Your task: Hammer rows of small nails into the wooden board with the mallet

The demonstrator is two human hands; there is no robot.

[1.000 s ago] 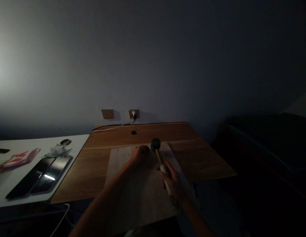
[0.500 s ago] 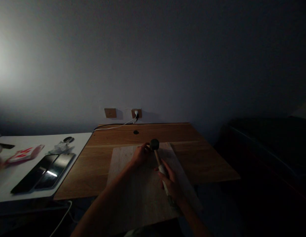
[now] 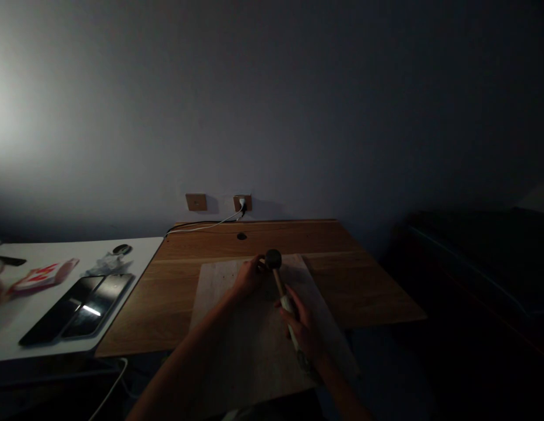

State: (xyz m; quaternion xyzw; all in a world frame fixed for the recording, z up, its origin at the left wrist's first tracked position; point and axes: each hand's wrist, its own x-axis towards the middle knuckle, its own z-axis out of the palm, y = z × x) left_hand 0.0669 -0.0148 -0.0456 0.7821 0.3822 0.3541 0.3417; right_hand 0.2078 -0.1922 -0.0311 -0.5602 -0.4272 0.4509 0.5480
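Observation:
My right hand (image 3: 301, 328) is wrapped round the pale handle of a hammer (image 3: 278, 285). The hammer's dark, round head (image 3: 273, 258) points away from me, over the far part of a wooden board (image 3: 249, 356). Just left of the head is my left hand (image 3: 249, 273), its fingers drawn together in a pinch. What sits between those fingertips is hidden by the head and the dim light. A few small dark marks show on the board left of my left hand.
The board lies on a brown wooden table (image 3: 363, 292) against the wall. A white table (image 3: 144, 251) adjoins on the left, with two dark phone-like slabs (image 3: 79, 310), a red-and-white packet (image 3: 46, 275) and crumpled clear plastic (image 3: 108, 263). Cables (image 3: 205, 225) run to a wall socket (image 3: 242, 203).
The hammer head has shifted very slightly left and down. My left hand stays in nearly the same place, still pinched beside it.

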